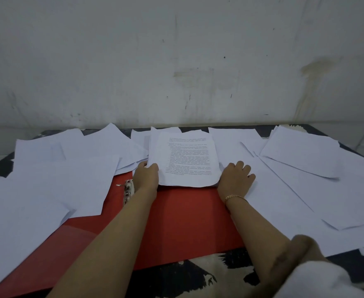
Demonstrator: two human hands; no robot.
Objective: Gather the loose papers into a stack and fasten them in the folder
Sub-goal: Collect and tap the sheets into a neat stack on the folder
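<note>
Red folder [176, 222] lies open near the front edge of the tabletop [198, 274], and its metal clip [127, 191] stands on the left part of it, still without paper. The stack [187, 160] is in the middle of the tabletop toward the far edge, with its near edge lying over the far part of the folder. The left hand [147, 175] holds the left edge of the stack with bent fingers. The right hand [236, 178] lies against the right edge with fingers curled, resting on the sheets beside it; whether its thumb goes under the stack, I cannot tell. Many loose papers [69, 179] cover the left and right sides of the tabletop, and some lie over the folder. I judge that the sheets are light, thin and soft, so they bend easily and slide on each other. The near corners of the stack already curl a little. It seems better to take the stack at both side edges, press it together and tap it straight, and to lift single sheets by a corner.
</note>
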